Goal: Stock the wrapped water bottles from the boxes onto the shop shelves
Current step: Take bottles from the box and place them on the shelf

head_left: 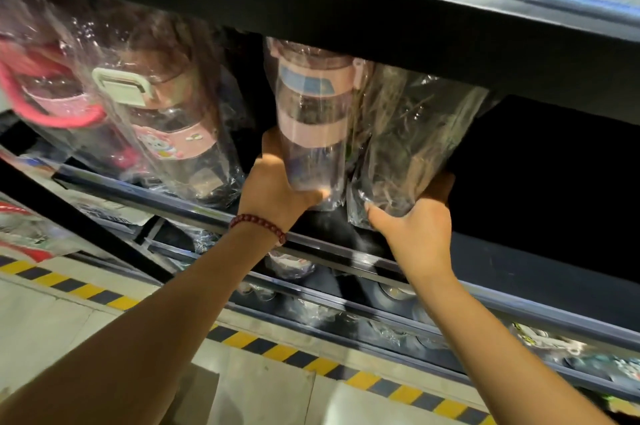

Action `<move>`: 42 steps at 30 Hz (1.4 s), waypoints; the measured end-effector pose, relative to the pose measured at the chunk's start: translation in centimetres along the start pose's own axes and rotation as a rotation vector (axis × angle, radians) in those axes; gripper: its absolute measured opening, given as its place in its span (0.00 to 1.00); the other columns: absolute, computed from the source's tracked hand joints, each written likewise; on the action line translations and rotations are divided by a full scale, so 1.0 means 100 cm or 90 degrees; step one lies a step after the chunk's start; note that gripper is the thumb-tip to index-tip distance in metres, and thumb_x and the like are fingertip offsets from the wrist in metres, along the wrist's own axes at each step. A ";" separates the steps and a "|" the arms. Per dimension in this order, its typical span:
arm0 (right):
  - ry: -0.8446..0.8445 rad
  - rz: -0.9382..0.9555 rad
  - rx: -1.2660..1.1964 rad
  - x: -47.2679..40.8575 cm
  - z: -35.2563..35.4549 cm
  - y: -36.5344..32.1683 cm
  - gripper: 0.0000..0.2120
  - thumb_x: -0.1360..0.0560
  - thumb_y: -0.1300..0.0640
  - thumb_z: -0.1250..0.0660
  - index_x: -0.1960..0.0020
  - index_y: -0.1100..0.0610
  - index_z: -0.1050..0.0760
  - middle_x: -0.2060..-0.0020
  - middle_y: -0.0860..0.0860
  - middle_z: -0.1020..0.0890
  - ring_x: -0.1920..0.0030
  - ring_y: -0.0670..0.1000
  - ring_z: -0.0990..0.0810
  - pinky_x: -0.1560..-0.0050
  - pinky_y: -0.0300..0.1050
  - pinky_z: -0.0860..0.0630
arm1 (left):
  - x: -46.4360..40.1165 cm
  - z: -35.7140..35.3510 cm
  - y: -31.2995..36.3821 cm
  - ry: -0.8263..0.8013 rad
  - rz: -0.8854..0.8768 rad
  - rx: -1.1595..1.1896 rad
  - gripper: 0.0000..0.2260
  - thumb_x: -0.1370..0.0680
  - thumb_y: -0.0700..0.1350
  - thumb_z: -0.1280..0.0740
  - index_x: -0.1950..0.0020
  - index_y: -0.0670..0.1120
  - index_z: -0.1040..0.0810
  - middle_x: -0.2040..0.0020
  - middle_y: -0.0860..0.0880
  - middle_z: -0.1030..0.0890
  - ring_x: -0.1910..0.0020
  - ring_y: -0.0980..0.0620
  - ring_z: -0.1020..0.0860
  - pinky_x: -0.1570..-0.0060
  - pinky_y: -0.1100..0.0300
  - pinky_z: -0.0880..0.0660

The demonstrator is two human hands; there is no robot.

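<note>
My left hand [273, 185] grips the lower part of a clear wrapped bottle with pale pink bands [310, 113], holding it upright inside the dark shelf opening. My right hand [415, 227] holds the bottom of a second bottle in crinkled clear wrap [408, 133] right beside the first. Its fingers curl under the plastic. Both bottles stand at the shelf's front rail [194, 196]. To the left stand two wrapped pink bottles, one with a cartoon sticker [162, 119] and one with a pink cord strap [45, 92].
A black shelf board [381, 16] hangs just above the bottle tops. The shelf space to the right [554, 175] is dark. Lower shelves [398, 313] hold more wrapped goods. Yellow-black hazard tape [277, 352] runs along the floor below.
</note>
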State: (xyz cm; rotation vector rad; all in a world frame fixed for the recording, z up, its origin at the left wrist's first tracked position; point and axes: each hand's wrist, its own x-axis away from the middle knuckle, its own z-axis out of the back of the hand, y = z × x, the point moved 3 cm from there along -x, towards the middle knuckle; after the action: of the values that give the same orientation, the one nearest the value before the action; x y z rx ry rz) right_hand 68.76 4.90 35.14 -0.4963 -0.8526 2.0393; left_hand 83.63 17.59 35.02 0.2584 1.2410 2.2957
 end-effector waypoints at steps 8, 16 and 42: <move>0.059 -0.013 -0.068 -0.032 -0.023 -0.010 0.42 0.32 0.42 0.28 0.28 0.61 0.41 0.31 0.56 0.32 0.33 0.53 0.33 0.40 0.26 0.44 | -0.030 -0.006 -0.002 0.024 0.019 0.118 0.40 0.37 0.42 0.21 0.30 0.46 0.37 0.37 0.51 0.25 0.41 0.57 0.27 0.44 0.72 0.33; 0.136 0.022 -0.039 -0.045 -0.022 -0.015 0.45 0.32 0.55 0.25 0.27 0.67 0.48 0.31 0.61 0.35 0.32 0.57 0.34 0.46 0.25 0.47 | -0.056 -0.012 -0.001 0.000 0.050 0.139 0.43 0.36 0.40 0.22 0.26 0.47 0.40 0.31 0.50 0.29 0.32 0.52 0.31 0.36 0.64 0.37; -0.007 0.098 0.432 0.191 0.127 0.056 0.21 0.44 0.49 0.20 0.57 0.57 0.24 0.61 0.53 0.22 0.63 0.56 0.22 0.70 0.46 0.25 | 0.207 -0.004 0.088 -0.283 -0.247 -0.399 0.29 0.46 0.52 0.19 0.47 0.46 0.18 0.49 0.47 0.17 0.54 0.45 0.17 0.57 0.52 0.20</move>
State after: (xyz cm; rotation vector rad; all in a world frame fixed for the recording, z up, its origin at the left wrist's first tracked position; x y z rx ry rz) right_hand 47.14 13.46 39.19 -0.1687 -0.0926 2.3076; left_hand 62.81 24.20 40.51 0.2509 0.2907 2.0117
